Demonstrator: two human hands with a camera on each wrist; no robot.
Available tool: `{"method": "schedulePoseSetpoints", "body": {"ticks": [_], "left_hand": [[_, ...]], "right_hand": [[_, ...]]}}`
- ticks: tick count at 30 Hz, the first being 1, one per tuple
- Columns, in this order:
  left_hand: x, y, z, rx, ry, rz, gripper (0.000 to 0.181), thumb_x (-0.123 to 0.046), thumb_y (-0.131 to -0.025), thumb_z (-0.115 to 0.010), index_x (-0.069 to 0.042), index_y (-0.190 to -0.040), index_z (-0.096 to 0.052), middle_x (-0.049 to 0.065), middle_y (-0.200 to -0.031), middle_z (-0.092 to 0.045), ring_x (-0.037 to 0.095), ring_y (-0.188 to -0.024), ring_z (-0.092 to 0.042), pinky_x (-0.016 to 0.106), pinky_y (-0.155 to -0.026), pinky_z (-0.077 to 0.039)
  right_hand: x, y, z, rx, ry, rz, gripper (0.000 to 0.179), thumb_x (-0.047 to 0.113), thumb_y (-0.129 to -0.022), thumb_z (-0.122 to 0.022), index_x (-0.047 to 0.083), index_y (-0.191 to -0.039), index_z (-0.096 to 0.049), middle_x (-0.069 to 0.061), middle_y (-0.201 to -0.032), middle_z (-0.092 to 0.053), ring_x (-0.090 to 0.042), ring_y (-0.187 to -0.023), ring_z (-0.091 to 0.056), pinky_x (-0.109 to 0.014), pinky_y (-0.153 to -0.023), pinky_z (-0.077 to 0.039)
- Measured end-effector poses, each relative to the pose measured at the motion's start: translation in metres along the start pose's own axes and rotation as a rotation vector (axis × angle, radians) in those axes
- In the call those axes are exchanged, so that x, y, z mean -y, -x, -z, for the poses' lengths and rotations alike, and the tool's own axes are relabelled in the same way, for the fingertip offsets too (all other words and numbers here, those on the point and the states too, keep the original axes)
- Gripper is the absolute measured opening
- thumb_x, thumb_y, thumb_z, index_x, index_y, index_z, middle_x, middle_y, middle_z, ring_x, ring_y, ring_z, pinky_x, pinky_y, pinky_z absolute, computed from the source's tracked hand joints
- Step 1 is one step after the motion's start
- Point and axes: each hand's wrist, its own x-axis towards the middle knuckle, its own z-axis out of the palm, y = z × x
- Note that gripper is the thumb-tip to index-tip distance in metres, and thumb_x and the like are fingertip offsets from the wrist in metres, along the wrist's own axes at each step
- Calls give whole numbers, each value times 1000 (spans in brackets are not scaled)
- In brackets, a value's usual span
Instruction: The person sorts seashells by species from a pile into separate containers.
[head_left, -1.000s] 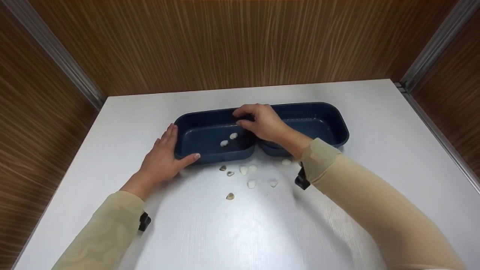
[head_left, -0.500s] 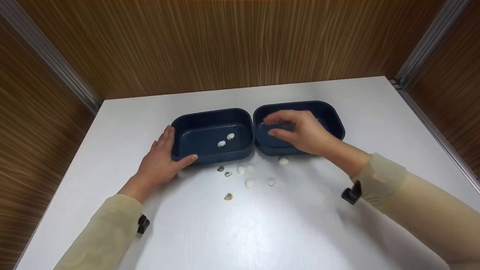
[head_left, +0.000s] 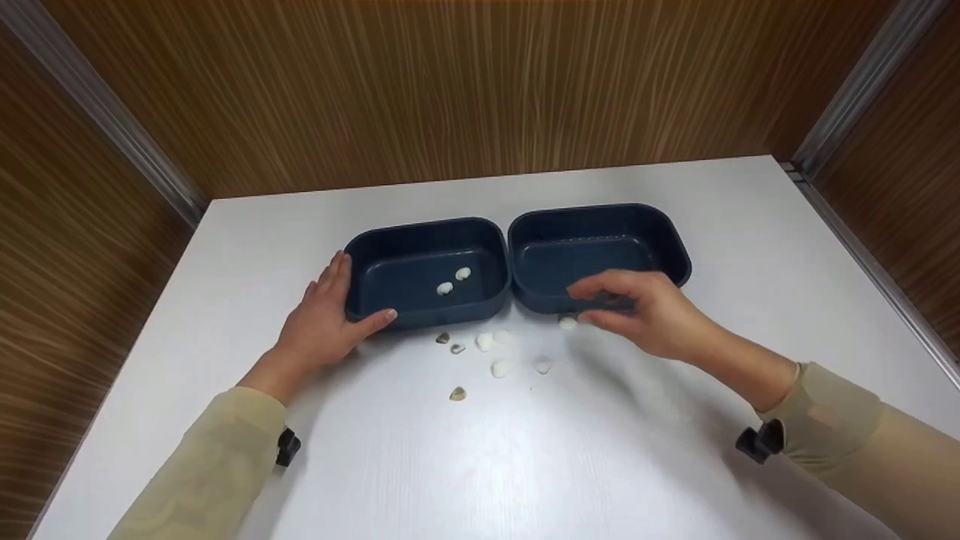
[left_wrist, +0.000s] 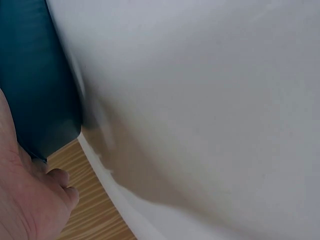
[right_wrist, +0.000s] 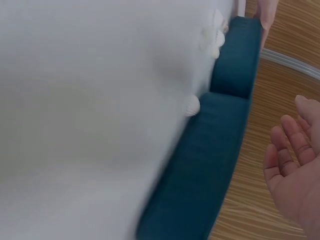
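Two dark blue rectangular containers stand side by side on the white table. My left hand (head_left: 319,319) rests against the left container (head_left: 420,319), fingers along its left side and thumb at its front rim. Inside it lie two white shells (head_left: 454,281). My right hand (head_left: 645,311) hovers at the front rim of the right container (head_left: 585,214), thumb and fingers apart with nothing between them. Just beyond its thumb tip a white shell (head_left: 568,322) lies on the table. In the right wrist view, the right palm (right_wrist: 300,185) shows no object.
Several pale shells (head_left: 500,368) and a few brownish ones, one brown shell (head_left: 457,394) closest to me, lie loose in front of the containers. Wood-grain panels (head_left: 480,90) rise behind the table (head_left: 450,480) and at both sides.
My right hand has moved from over the left container, across the right one, to its front edge near the white shell. The left hand stays on the left container.
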Motion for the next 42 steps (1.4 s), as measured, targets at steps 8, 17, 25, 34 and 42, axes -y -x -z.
{"method": "schedulePoseSetpoints", "body": {"ticks": [8, 17, 25, 34, 42], "left_hand": [[1, 0, -1, 12, 9, 11, 125, -86, -91, -52, -5, -170, 2, 13, -178, 2, 39, -163, -7, 55, -130, -9], [1, 0, -2, 8, 1, -1, 124, -85, -92, -52, -4, -170, 0, 13, -178, 1, 40, -162, -9, 57, -130, -11], [1, 0, -2, -1, -2, -10, 123, -84, -93, -53, -2, -169, -1, 16, -178, 0, 38, -163, -8, 55, -130, -9], [0, -1, -1, 7, 1, 5, 125, -87, -91, -51, -5, -170, 0, 14, -178, 0, 40, -162, -8, 56, -130, -10], [2, -1, -1, 0, -1, 4, 126, -87, -90, -52, -4, -170, -1, 14, -178, 0, 41, -162, -9, 56, -130, -11]], "right_hand": [[-12, 19, -10, 12, 15, 2, 33, 0, -87, -86, 9, -118, -79, -2, -114, -79, -25, -103, -74, -23, -90, -57], [-23, 31, -18, 82, 30, -23, 39, -2, -89, -84, 4, -126, -75, -12, -118, -77, -27, -99, -76, -40, -79, -61], [-32, 32, -26, 106, 7, -31, 41, -1, -88, -85, 2, -127, -74, -11, -117, -78, -26, -95, -77, -35, -78, -61], [-40, 31, -30, 124, 17, -29, 42, 1, -87, -87, 0, -127, -74, -12, -120, -77, -29, -99, -75, -38, -85, -62], [-41, 29, -32, 147, 51, -53, 45, 3, -86, -88, 1, -128, -74, -11, -120, -77, -28, -99, -73, -39, -84, -61]]}}
